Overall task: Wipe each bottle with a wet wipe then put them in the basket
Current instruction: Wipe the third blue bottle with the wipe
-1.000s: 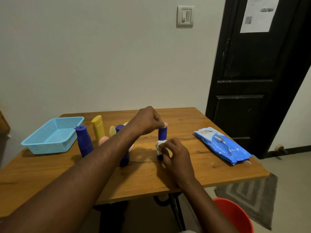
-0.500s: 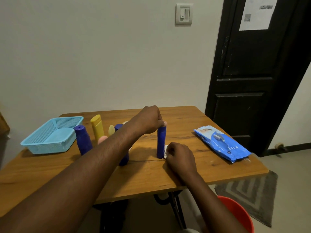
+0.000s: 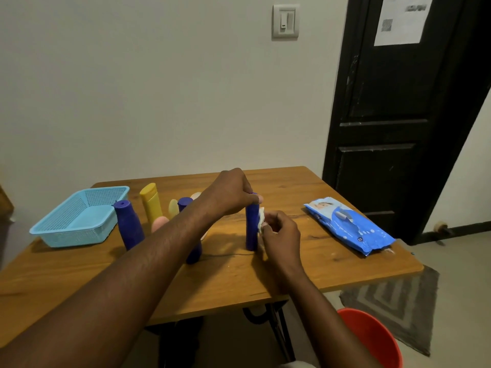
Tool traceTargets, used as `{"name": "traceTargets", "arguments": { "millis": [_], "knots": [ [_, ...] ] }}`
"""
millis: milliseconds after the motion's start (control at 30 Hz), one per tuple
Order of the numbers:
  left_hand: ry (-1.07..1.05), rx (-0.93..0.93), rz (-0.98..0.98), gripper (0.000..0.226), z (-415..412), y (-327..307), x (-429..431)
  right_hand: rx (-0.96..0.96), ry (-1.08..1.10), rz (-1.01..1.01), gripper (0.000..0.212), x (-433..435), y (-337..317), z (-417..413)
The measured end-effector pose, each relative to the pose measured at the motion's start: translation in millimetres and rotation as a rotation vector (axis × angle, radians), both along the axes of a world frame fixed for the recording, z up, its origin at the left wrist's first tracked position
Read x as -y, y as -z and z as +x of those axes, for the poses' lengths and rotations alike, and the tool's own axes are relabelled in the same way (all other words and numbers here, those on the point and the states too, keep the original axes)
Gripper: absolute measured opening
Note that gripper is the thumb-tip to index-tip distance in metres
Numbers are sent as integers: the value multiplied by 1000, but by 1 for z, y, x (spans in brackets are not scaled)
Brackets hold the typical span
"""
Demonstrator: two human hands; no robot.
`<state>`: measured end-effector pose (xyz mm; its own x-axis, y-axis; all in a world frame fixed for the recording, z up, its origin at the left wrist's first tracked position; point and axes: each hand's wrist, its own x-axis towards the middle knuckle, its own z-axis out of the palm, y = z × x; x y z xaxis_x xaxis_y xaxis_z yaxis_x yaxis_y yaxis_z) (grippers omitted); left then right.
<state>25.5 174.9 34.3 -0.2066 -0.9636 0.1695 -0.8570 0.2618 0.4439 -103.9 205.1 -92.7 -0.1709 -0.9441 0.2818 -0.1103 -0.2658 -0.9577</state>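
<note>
Gripping the top of a slim blue bottle [image 3: 252, 227], the left hand [image 3: 231, 193] had its fingers curled round the cap end and held it upright near the middle of the wooden table [image 3: 305, 264]. The right hand [image 3: 281, 232] pinched a crumpled white wet wipe [image 3: 261, 220] between thumb and fingertips, pressing it against the upper right side of that bottle.

The light blue basket [image 3: 79, 219] sat at the table's far left corner, well apart from the held bottle, with nothing visible inside it. Just beside it stood a dark blue bottle [image 3: 128, 225], and behind that a yellow bottle [image 3: 151, 203]. A second dark blue bottle [image 3: 185, 204] stood partly hidden behind the left forearm. A pink rounded top [image 3: 159, 224] and a pale yellowish one [image 3: 173, 208] showed between them, too covered to tell more.

A blue pack of wipes [image 3: 348, 225] lay flat near the table's right edge. A black door [image 3: 385, 102] and a light switch [image 3: 285, 21] stood behind, with a red bucket [image 3: 372, 338] and a grey rug [image 3: 398, 301] on the floor.
</note>
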Motion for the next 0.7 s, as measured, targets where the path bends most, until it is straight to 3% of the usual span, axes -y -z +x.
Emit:
{"name": "traceTargets", "arguments": {
  "millis": [233,500,700],
  "knots": [
    [58,-6,107,27,7,-11,-3,-108,-100,164,20,12,14,-6],
    [138,-73,206,27,18,-18,2,28,-20,-104,28,15,-22,4],
    [168,-84,180,38,22,-20,-1,-51,-130,47,20,25,-18,-4]
  ]
}}
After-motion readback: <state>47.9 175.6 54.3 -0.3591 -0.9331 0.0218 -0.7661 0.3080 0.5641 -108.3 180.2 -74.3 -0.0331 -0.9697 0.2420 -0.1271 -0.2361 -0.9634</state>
